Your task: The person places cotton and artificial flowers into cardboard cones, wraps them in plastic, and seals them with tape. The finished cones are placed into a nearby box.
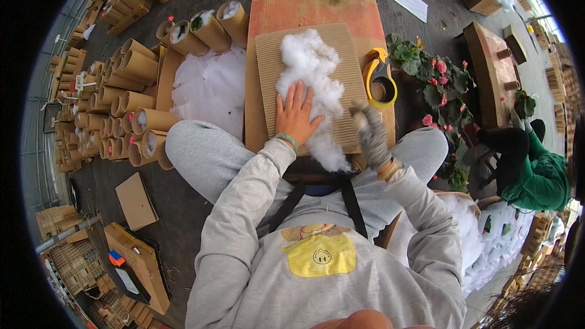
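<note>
While hands press fluffy white stuffing, ribbed corrugated cardboard

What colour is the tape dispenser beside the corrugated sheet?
Yellow; the tape dispenser shows best in the head view.

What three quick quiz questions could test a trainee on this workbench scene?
1. True or false: the left hand lies flat, fingers spread, on the white stuffing.
2. What lies directly under the stuffing? A) a metal tray B) a corrugated card sheet C) a green cloth
3. Fill in: right of the card sheet sits a yellow ____.

Key
1. True. The right hand is gloved and blurred at the sheet's near right corner.
2. B.
3. Tape dispenser. Potted plants with pink flowers stand beyond it, and cardboard tubes are stacked on the left.
</note>
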The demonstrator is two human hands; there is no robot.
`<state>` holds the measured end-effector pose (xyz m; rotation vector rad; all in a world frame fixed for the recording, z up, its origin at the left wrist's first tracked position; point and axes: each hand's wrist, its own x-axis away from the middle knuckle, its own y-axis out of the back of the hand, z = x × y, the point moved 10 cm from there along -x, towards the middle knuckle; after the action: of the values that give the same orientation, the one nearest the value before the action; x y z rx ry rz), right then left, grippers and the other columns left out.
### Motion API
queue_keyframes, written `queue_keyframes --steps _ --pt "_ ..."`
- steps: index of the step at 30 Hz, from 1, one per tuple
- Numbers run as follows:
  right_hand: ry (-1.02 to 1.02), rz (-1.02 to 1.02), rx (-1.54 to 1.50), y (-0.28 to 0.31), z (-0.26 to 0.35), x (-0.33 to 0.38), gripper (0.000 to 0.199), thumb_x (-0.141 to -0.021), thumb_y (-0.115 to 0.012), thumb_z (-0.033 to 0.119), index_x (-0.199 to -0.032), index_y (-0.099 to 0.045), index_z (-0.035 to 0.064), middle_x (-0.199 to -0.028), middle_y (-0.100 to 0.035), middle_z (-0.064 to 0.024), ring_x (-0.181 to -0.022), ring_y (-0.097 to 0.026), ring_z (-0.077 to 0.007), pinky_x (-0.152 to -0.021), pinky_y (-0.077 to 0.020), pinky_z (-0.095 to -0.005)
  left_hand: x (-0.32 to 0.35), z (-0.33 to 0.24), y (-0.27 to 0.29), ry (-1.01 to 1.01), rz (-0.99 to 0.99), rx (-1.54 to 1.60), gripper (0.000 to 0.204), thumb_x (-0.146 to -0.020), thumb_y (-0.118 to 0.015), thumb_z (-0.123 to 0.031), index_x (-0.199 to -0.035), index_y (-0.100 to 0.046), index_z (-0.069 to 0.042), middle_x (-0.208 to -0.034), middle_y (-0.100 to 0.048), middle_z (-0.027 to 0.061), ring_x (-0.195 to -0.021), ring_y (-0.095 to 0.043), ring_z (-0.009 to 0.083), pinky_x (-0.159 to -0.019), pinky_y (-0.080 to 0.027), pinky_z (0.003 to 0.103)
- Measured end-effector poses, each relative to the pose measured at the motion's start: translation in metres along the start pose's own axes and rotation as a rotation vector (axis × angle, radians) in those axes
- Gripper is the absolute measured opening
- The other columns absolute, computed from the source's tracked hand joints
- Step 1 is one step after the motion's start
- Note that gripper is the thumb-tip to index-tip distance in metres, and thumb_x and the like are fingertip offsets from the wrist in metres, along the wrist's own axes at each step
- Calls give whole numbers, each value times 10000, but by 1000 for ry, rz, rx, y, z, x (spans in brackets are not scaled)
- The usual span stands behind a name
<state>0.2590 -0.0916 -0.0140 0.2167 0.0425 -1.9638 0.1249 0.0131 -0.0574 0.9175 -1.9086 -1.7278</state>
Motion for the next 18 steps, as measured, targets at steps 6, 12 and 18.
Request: queue_keyframes --steps 6,12,18 --pt "-555 399 -1346 -72 -17 -40 473 -920 -532 180 -1318 -350 2 -1226 -525 -137 -1027 -577 -246 -846 -510 -308 2 0 3 -2 118 113 836 -761 -625 -539 -1405 -357 -79 -1527 -134 154 -1413 -90 314 -1091 -111 572" --pt "172 595 7 -83 -26 -44 345 -854 -541 19 -1194 -488 45 -1233 -552 -148 -1125 -555 -243 -826 -510 -279 2 6 6 -11 201 261 732 -751 -658 -421 -1342 -431 -54 -1522 -152 135 -1411 -93 300 -1096 -96 569" --pt "-730 212 -353 -71 -75 -41 188 -835 -615 146 -981 -571 37 -850 -623 -81 -757 -603 -177 -575 -496 -274 -65 0 83 -181 -399 358 476 -767 -588 -93 -1235 -514 -53 -1307 -472 143 -1243 -399 322 -1043 -291 509"
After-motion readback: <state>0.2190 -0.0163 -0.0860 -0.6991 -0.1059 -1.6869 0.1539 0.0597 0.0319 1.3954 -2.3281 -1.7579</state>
